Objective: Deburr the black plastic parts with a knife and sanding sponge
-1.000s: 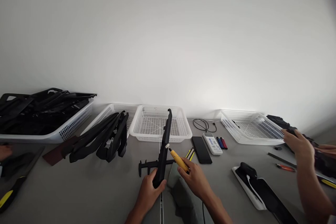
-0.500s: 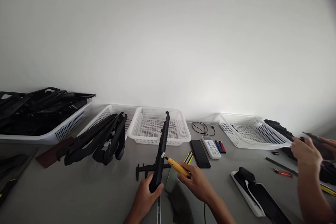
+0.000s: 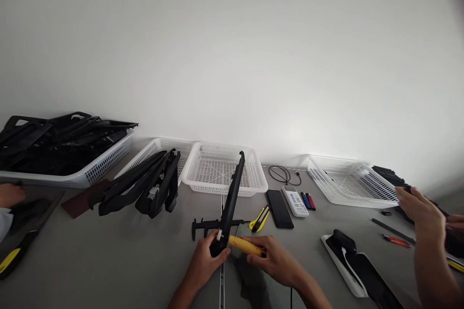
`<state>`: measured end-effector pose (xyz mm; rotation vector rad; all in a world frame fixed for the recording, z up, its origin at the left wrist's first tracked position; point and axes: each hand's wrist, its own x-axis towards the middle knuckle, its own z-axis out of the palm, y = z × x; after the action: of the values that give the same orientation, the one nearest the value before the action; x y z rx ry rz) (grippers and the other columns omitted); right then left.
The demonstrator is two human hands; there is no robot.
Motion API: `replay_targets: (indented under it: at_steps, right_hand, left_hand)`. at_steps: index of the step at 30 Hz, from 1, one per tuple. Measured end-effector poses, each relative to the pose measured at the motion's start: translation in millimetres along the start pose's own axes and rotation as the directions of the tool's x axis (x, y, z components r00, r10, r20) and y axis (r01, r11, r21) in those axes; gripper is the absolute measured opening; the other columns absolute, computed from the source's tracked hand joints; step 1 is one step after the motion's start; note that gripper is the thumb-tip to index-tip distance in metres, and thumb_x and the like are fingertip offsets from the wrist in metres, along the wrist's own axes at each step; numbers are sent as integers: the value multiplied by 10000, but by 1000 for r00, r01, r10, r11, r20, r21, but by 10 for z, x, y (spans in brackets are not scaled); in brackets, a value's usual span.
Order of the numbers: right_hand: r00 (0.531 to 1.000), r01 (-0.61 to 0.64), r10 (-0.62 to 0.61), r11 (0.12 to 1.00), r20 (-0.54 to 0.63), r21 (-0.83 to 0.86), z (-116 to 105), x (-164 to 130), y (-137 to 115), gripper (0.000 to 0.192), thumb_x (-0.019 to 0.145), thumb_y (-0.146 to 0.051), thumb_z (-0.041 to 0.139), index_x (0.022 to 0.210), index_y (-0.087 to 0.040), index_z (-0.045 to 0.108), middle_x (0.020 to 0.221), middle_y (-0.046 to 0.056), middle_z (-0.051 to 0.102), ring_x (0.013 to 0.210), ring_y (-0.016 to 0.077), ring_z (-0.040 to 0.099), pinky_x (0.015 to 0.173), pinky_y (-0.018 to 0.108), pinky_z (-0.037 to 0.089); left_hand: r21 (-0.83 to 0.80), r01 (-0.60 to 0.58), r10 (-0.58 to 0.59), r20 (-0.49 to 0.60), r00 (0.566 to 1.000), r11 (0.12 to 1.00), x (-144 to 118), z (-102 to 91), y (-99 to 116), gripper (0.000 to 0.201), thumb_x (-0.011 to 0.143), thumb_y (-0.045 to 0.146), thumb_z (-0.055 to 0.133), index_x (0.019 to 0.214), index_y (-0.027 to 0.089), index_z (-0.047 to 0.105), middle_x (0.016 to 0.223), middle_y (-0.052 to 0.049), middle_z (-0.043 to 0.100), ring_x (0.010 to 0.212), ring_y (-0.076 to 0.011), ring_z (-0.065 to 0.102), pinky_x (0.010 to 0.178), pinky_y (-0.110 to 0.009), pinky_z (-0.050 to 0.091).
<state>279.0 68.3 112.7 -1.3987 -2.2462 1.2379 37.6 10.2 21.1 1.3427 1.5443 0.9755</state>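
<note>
My left hand grips the lower end of a long black plastic trim strip, which stands tilted up and away from me. My right hand is closed around a yellow-handled tool with a small pale tip, its exact kind unclear. That tip is at the strip's lower part, close to my left fingers; whether it touches cannot be made out. Behind the strip lies a black caliper. A yellow utility knife is just beyond my right hand, and a dark cloth lies below it.
White baskets line the wall; the left one is heaped with black parts. Several black strips rest across another basket's edge. A phone and power bank lie right of centre. Other people's hands work at both sides.
The tool's tip has moved down the strip toward my left hand. The view has shifted slightly. Another person's hand has appeared at the far left.
</note>
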Motion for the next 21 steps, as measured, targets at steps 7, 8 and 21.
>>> replay_targets:
  at_steps: [7,8,21]
  right_hand:
    - [986,-38,37,999,-163,1,78,110,39,566,965,-400,590,1502,-230,648,1340,112,760,1093,328,730,913,347,518]
    - [981,-46,42,999,-191,-13,79,129,42,564,974,-408,579,1505,-231,644,1339,115,760,1095,325,732,917,344,515]
    - [964,-108,75,987,-256,-116,-60,122,83,565,978,-444,577,1510,-266,638,1262,102,787,1041,312,739,801,309,479]
  left_hand:
    - [70,-9,7,37,999,997,-26,42,31,584,914,508,622,1418,216,664,1281,-124,773,1194,-344,704,1009,-421,566]
    - [97,-11,8,28,1000,995,-26,56,14,588,910,499,627,1418,206,666,1309,-131,764,1223,-347,695,1032,-422,557]
    - [219,-24,20,23,1000,976,0,117,-122,633,909,500,584,1449,182,670,1426,-141,718,1328,-357,653,1116,-437,531]
